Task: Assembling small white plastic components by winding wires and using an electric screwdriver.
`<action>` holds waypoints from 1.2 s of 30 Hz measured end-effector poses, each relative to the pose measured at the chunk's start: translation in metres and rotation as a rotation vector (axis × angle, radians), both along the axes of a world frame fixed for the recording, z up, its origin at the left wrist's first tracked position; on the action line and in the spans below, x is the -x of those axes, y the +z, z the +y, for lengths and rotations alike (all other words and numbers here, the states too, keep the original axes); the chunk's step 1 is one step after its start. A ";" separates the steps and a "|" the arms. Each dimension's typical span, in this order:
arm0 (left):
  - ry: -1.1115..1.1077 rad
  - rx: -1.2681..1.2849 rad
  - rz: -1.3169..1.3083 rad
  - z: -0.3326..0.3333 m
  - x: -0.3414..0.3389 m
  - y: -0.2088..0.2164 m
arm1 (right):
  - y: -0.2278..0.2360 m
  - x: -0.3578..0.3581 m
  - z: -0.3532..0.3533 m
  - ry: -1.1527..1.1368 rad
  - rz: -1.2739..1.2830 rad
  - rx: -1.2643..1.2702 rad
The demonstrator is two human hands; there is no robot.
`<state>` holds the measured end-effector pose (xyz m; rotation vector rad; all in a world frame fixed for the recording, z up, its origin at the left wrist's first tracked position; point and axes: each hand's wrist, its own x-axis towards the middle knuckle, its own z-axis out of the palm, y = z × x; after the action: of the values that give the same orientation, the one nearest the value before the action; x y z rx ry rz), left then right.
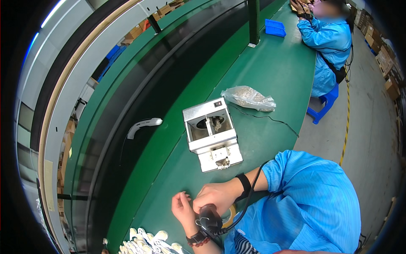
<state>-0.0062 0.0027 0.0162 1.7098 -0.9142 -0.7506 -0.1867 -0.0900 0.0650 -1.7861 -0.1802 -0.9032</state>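
Note:
My right hand (218, 195), with a black band at its wrist, wraps round a black corded power tool (209, 219); its kind is not plain, and its working end is hidden. Close beside it, my left hand (182, 209) has bent fingers, and I cannot make out what lies in them. A bracelet and a dark band circle the left wrist. Part of a yellowish tape roll (229, 216) shows behind the tool. Beyond my hands stands a silver metal box-shaped feeder (211, 139), open on top, with small metal pieces inside. White curved parts (148, 244) are heaped by my left forearm.
A clear plastic bag (248, 98) of small pieces lies behind the feeder, near a thin black cable (270, 119). On the dark belt to the left rests a white curved part (146, 123). Farther off are a blue bin (275, 28), a post (253, 21) and a seated co-worker (325, 42).

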 end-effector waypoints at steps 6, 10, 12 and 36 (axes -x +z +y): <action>-0.013 0.027 0.030 -0.002 0.005 0.001 | 0.002 0.006 0.000 -0.015 0.004 0.001; -0.012 0.024 0.010 0.001 0.000 0.000 | 0.004 0.004 0.001 0.001 0.009 -0.004; 0.039 0.032 0.021 0.009 -0.007 -0.008 | 0.005 -0.002 0.002 0.017 0.019 -0.004; 0.000 0.296 -0.233 -0.002 -0.007 -0.019 | -0.012 -0.008 0.004 0.066 0.170 -0.090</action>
<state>0.0012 0.0011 -0.0024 1.5521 -1.1247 -0.3963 -0.1790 -0.0857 0.0527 -1.7529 -0.0878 -0.6980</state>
